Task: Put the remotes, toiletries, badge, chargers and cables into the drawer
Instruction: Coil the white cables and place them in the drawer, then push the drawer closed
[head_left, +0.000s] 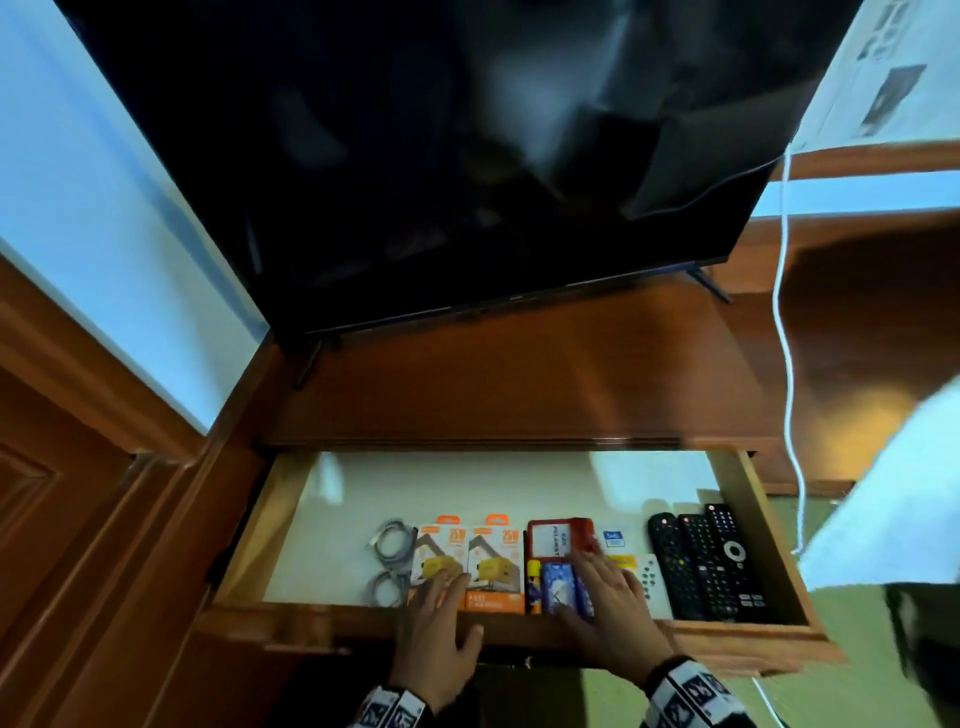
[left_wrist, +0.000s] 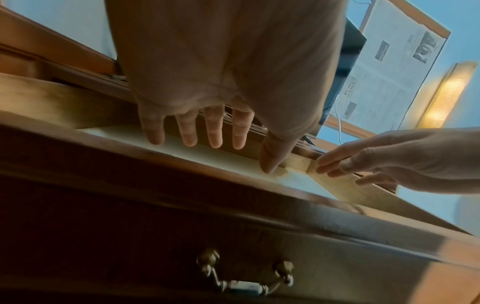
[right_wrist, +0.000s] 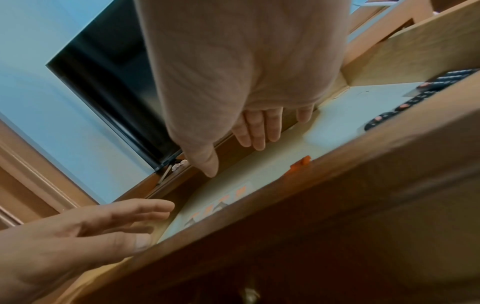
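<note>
Left hand (head_left: 434, 621) flat, fingers straight and spread, over the drawer's (head_left: 244, 540) front edge, fingertips on the charger boxes (head_left: 470, 558). Right hand (head_left: 608, 605) also flat and spread, holding nothing, fingers over the blue toiletry packs (head_left: 558, 587), just below the red badge (head_left: 558, 535). Coiled cables (head_left: 387, 561) lie left of the chargers. Black remotes (head_left: 709, 561) lie at the drawer's right end, a white remote (head_left: 650, 574) beside the right hand. TV (head_left: 441, 156) stands above on the cabinet.
</note>
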